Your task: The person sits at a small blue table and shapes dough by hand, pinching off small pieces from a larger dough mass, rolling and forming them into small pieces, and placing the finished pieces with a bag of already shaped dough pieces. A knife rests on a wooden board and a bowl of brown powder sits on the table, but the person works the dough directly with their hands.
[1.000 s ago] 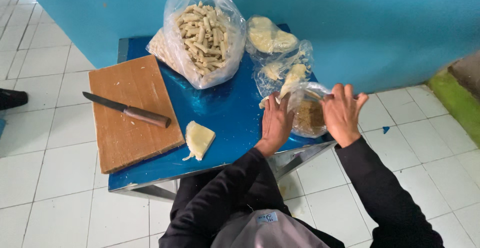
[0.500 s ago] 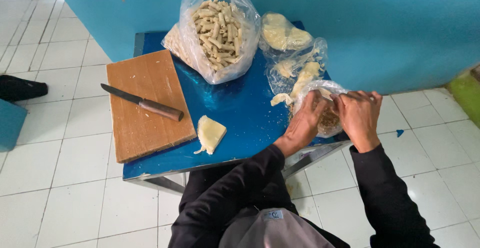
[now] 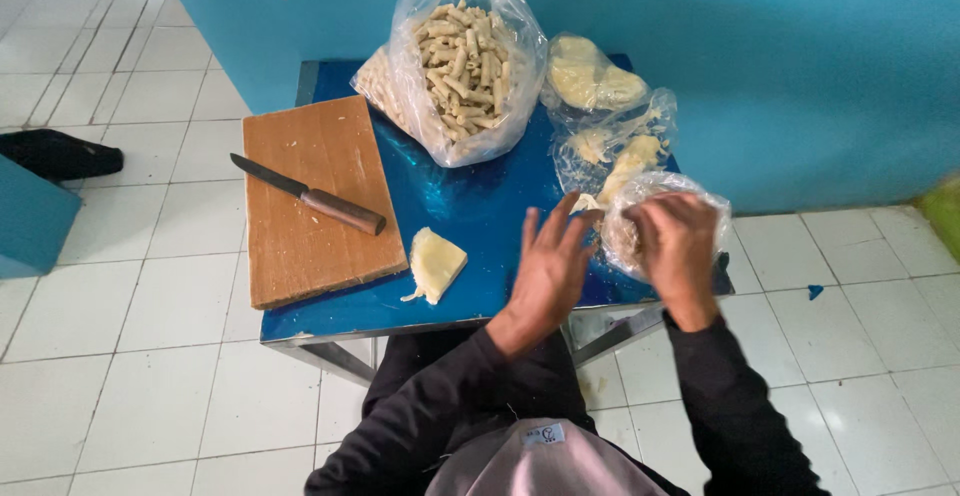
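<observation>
Hands [image 3: 680, 251] on clear, perhaps dough-filled bag [image 3: 700, 196]

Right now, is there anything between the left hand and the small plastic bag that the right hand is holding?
Nothing visible does. The left hand hangs open with fingers spread, just left of the small plastic bag, over bare blue table. The right hand closes on the bag from the near side. The pale wedge lies farther left, out of the way.

The person wore a black long-sleeved top, its sleeves reaching the wrists of the bare left hand [image 3: 548, 274] and right hand [image 3: 678, 251]. A greyish-pink head covering with a small label showed at the bottom edge.
</observation>
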Motion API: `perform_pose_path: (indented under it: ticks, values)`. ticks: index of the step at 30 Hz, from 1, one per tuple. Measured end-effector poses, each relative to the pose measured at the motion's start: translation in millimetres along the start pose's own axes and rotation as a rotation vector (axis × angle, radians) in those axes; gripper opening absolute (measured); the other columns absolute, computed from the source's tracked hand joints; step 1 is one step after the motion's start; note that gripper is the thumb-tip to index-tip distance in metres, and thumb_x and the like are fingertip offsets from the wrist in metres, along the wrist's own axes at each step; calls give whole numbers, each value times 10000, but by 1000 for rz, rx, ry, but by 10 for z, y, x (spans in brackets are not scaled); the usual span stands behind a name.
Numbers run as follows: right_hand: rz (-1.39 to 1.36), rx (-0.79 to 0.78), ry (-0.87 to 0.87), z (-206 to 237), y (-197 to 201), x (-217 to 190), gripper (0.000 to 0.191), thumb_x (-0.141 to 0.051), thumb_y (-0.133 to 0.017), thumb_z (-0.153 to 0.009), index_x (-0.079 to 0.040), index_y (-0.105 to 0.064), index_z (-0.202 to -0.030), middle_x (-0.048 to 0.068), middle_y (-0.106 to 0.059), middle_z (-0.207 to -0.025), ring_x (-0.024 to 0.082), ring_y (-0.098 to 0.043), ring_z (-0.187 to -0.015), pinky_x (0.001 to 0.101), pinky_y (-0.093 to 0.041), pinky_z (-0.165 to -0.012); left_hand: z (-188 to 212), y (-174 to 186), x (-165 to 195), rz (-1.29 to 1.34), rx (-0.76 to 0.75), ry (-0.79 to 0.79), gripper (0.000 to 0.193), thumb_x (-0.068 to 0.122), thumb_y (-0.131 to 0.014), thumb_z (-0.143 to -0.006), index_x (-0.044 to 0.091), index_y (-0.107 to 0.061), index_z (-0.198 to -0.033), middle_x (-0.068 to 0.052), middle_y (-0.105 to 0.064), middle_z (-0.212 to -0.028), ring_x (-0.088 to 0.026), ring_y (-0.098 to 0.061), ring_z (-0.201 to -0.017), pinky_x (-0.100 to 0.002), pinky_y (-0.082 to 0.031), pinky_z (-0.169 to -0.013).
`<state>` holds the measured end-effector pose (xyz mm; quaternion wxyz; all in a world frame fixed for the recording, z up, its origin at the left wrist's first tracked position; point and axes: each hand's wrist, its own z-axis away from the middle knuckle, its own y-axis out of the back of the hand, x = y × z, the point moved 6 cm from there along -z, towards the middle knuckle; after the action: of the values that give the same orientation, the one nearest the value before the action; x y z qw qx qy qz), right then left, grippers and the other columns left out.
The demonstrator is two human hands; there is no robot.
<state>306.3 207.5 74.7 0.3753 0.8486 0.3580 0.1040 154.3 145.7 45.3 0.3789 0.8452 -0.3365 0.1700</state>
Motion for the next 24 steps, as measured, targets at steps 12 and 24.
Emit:
perform_pose_path:
  ticks: [12,24]
  values:
    - [-350,-391,34,101,-1723,-1661,522,-329,-746,-848,-57,-573,-1257,154,-609,-1150,384,-559,-1028,518,-408,-857,854,1404,-633,-263,275,296,265,141,-609,-972,111,-667,-1229,-76,-661,-1238,-288,-561,-1271,-491,-309,-1155]
    - [-685,-379,53,104,-1458,-1840,540,-249,-739,-950,2,-435,-1319,236,-619,-1198,429,-612,-1112,465,-501,-896,1106,1387,-803,-128,346,351,329,75,-579,-988,-8,-569,-1306,-228,-564,-1319,-415,-533,-1226,-477,-422,-1048]
